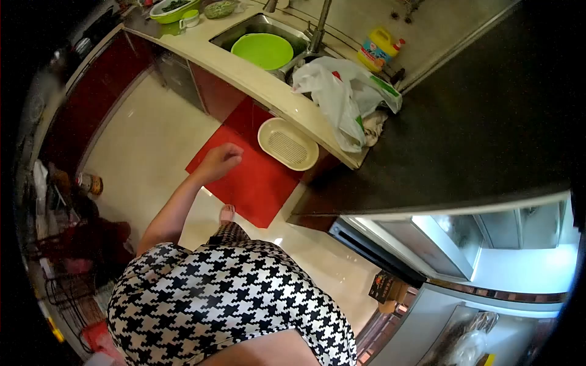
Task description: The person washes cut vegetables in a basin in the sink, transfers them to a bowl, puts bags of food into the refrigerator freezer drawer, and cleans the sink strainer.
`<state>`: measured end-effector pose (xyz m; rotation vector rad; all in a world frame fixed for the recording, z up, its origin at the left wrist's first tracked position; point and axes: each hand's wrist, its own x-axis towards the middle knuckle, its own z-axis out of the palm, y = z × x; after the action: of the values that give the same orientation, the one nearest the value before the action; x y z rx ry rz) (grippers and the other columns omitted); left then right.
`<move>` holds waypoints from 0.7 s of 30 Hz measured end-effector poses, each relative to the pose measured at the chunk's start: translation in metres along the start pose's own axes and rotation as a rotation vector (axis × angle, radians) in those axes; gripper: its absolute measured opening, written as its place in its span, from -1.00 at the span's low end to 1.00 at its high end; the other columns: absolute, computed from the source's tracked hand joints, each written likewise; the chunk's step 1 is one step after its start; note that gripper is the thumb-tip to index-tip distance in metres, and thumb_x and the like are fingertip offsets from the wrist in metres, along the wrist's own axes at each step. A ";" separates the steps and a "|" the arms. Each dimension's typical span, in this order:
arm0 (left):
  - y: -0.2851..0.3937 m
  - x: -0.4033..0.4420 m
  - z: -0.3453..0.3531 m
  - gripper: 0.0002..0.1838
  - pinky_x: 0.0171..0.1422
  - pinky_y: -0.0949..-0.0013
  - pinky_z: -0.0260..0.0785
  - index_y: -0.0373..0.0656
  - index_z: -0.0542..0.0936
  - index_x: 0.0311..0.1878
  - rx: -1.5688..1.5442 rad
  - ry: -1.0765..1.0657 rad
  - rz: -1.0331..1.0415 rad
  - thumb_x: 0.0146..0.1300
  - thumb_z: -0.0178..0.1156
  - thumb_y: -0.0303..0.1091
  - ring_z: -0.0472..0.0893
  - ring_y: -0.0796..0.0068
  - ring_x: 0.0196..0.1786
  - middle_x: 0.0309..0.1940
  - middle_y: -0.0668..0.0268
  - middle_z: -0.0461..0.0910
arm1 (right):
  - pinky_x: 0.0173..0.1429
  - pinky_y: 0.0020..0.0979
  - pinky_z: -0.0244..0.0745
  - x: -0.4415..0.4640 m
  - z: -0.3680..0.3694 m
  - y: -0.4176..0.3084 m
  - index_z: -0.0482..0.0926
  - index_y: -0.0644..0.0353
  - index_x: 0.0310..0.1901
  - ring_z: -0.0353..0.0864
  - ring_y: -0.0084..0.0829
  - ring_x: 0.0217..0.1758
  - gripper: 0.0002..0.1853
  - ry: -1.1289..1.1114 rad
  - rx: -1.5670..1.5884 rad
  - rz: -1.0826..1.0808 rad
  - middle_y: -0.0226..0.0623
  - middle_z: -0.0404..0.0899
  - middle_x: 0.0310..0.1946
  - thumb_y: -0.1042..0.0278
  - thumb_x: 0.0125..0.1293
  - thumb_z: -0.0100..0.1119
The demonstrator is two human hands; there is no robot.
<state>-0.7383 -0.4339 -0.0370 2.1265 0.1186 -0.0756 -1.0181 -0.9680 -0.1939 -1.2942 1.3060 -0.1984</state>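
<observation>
My left hand (223, 161) is over the red mat (259, 192), its fingers curled together and nothing visible in them. To its right, a cream oval basket with a slotted base (288, 144) lies near the counter's front edge, apart from the hand. My right hand is out of view; bare skin shows at the bottom edge, below the houndstooth clothing (226, 293). A green round basin (262, 51) sits in the steel sink (223, 40). White plastic bags (336, 91) are heaped on the counter (201, 56) beside the sink.
A yellow bottle (377, 49) stands behind the bags. Green containers (174, 11) are at the counter's far left. A jar (90, 183) and a dark rack stand on the left. A dark panel (470, 122) and a box (381, 287) are on the right.
</observation>
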 end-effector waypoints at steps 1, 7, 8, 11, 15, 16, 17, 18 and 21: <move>0.000 -0.003 -0.002 -0.76 -0.06 0.44 0.36 -0.30 0.48 -0.16 0.067 -0.017 -0.011 0.14 0.12 -0.38 0.51 0.50 -0.20 -0.29 0.26 0.53 | -0.56 -0.47 0.27 0.001 -0.002 -0.001 0.50 0.15 -0.38 0.33 -0.49 -0.66 -0.83 -0.004 -0.014 0.010 -0.40 0.46 -0.58 0.23 0.20 0.06; 0.012 -0.016 -0.002 -0.75 -0.11 0.42 0.36 -0.31 0.47 -0.17 0.198 -0.106 -0.070 0.13 0.14 -0.36 0.50 0.48 -0.25 -0.31 0.24 0.53 | -0.57 -0.48 0.26 -0.009 -0.016 0.013 0.50 0.14 -0.39 0.32 -0.51 -0.67 -0.83 -0.051 -0.107 0.075 -0.42 0.45 -0.59 0.23 0.20 0.08; 0.013 -0.015 0.000 -0.74 -0.11 0.42 0.36 -0.31 0.47 -0.16 0.202 -0.107 -0.085 0.13 0.14 -0.36 0.50 0.48 -0.25 -0.31 0.24 0.53 | -0.57 -0.49 0.26 -0.008 -0.016 0.016 0.50 0.14 -0.39 0.32 -0.51 -0.68 -0.83 -0.087 -0.133 0.085 -0.42 0.45 -0.59 0.23 0.20 0.08; 0.027 -0.010 0.012 -0.73 -0.12 0.40 0.35 -0.30 0.46 -0.15 0.229 -0.118 -0.091 0.14 0.14 -0.34 0.49 0.45 -0.25 -0.31 0.20 0.53 | -0.57 -0.49 0.25 -0.008 -0.006 0.013 0.50 0.14 -0.39 0.32 -0.52 -0.68 -0.84 -0.251 -0.265 0.051 -0.42 0.45 -0.59 0.23 0.20 0.09; 0.031 -0.021 0.015 -0.72 -0.11 0.40 0.35 -0.30 0.45 -0.14 0.207 -0.128 -0.161 0.14 0.13 -0.32 0.50 0.43 -0.23 -0.29 0.20 0.53 | -0.39 -0.48 0.38 -0.019 0.129 -0.082 0.51 0.23 -0.35 0.44 -0.55 -0.49 -0.83 -0.666 -0.585 -0.467 -0.30 0.47 -0.57 0.30 0.17 0.13; 0.040 -0.021 0.019 -0.72 -0.10 0.40 0.35 -0.30 0.45 -0.14 0.216 -0.129 -0.183 0.15 0.13 -0.32 0.50 0.43 -0.23 -0.28 0.20 0.53 | -0.28 -0.43 0.41 -0.019 0.172 -0.122 0.51 0.25 -0.25 0.50 -0.45 -0.38 -0.78 -0.748 -0.494 -0.705 -0.22 0.52 -0.45 0.29 0.14 0.17; 0.045 -0.020 0.023 -0.70 -0.07 0.40 0.34 -0.30 0.44 -0.10 0.184 -0.156 -0.209 0.15 0.13 -0.32 0.49 0.44 -0.20 -0.24 0.22 0.52 | -0.28 -0.48 0.41 -0.022 0.209 -0.174 0.50 0.30 -0.19 0.49 -0.43 -0.41 -0.71 -0.626 -0.740 -1.050 -0.26 0.52 -0.44 0.31 0.10 0.22; 0.055 -0.016 0.024 -0.68 -0.05 0.39 0.34 -0.29 0.43 -0.07 0.156 -0.180 -0.238 0.16 0.13 -0.31 0.47 0.46 -0.16 -0.19 0.24 0.51 | -0.09 -0.22 0.39 -0.016 0.248 -0.217 0.48 0.25 -0.15 0.48 -0.13 -0.17 -0.63 -0.587 -0.689 -1.238 -0.11 0.52 -0.23 0.24 0.04 0.26; 0.095 -0.001 0.033 -0.68 -0.03 0.40 0.34 -0.27 0.43 -0.04 0.176 -0.190 -0.311 0.17 0.13 -0.33 0.47 0.46 -0.14 -0.15 0.25 0.49 | 0.10 -0.18 0.27 0.050 0.350 -0.292 0.24 0.24 0.13 0.39 -0.02 0.01 -0.28 -0.482 -0.669 -1.235 0.01 0.40 -0.01 0.30 -0.09 0.35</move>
<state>-0.7283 -0.5123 0.0254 2.2469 0.3393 -0.4856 -0.5754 -0.9082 -0.0897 -2.4127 -0.0125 -0.2787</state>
